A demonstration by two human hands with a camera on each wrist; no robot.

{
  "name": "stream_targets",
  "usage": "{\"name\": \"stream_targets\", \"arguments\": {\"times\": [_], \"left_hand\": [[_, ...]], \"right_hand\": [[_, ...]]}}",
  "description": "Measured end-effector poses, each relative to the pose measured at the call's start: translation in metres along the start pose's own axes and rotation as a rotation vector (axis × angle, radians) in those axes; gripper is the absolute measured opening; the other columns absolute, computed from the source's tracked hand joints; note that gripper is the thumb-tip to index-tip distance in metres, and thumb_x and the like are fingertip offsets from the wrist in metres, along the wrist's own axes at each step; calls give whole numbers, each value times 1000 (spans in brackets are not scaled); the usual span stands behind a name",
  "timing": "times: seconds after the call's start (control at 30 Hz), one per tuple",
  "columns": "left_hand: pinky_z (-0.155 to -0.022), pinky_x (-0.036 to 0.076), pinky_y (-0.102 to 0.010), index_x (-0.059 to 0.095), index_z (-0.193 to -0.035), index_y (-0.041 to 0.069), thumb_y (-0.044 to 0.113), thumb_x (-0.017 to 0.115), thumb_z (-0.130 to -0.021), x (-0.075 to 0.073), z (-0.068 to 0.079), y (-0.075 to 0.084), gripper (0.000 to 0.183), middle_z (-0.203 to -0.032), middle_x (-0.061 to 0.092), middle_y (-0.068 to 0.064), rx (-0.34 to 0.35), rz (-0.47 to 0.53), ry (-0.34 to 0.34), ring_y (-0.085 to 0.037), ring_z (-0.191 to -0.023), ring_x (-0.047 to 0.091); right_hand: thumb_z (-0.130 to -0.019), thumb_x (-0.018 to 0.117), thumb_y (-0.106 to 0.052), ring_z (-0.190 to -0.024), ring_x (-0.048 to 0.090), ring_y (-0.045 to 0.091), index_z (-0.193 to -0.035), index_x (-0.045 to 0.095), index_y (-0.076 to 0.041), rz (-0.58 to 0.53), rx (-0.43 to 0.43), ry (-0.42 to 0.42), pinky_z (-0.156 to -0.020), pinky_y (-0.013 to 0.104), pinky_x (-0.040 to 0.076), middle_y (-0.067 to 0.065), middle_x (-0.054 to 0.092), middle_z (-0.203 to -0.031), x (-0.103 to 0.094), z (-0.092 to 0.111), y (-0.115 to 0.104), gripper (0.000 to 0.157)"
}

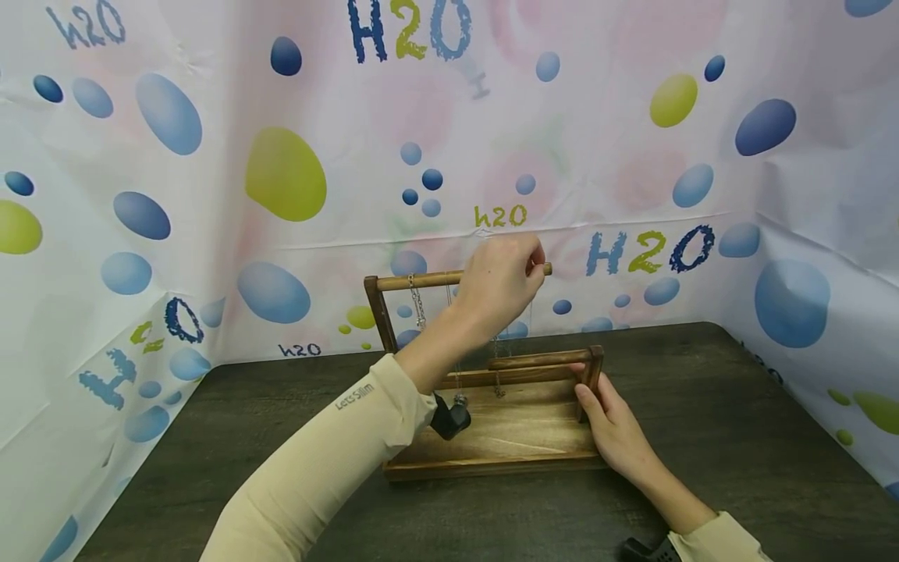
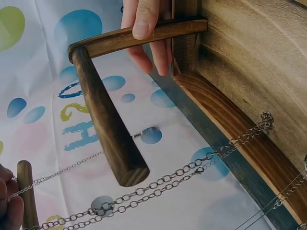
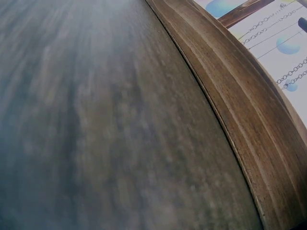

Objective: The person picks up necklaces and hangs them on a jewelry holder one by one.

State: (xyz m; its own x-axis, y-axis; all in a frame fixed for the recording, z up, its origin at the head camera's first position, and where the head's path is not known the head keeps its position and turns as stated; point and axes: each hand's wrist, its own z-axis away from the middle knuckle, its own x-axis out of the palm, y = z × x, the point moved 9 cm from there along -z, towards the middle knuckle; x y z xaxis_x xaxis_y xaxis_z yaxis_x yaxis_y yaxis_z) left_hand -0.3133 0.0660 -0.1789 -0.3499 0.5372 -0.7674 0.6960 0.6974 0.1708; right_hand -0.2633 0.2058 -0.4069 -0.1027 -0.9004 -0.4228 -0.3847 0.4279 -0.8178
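A wooden jewelry stand point(image 1: 506, 437) with a tray base, a tall upper bar point(image 1: 393, 282) and a shorter lower bar point(image 1: 537, 361) stands on the table. My left hand point(image 1: 500, 281) is at the free end of the upper bar. In the left wrist view, this left hand point(image 2: 10, 203) pinches a thin silver necklace point(image 2: 76, 165) beside the bar's end. My right hand point(image 1: 618, 425) grips the post of the lower bar, thumb in front. Chain necklaces point(image 1: 417, 303) hang from the upper bar, and a thicker chain point(image 2: 187, 170) shows up close. The left forearm hides part of the stand.
The dark wood-grain tabletop point(image 1: 267, 437) surrounds the stand. Behind it hangs a white patterned curtain point(image 1: 597, 195), which also rises at both sides. The stand's side point(image 3: 240, 105) fills the right of the right wrist view.
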Motion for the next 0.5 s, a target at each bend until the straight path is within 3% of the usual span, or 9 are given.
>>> {"name": "stream_targets", "arguments": {"times": [0.2,0.5], "left_hand": [[-59,46,-23,71,-88,11,11,66,-95,1,4,-4,8,-77,66,3,-22,20,0,-10,-65,56],[-60,46,-18,71,-87,12,9,69,-95,7,15,-14,8,-79,68,5,-118,207,3,-6,-68,59]], "right_hand": [[-110,42,-20,-134,45,39,-148,46,-11,-4,-5,8,-95,13,34,18,47,-149,0,0,-1,38],[-111,41,-21,-136,43,38,-148,45,-12,-3,3,5,-96,14,34,18,45,-150,0,0,0,39]]}}
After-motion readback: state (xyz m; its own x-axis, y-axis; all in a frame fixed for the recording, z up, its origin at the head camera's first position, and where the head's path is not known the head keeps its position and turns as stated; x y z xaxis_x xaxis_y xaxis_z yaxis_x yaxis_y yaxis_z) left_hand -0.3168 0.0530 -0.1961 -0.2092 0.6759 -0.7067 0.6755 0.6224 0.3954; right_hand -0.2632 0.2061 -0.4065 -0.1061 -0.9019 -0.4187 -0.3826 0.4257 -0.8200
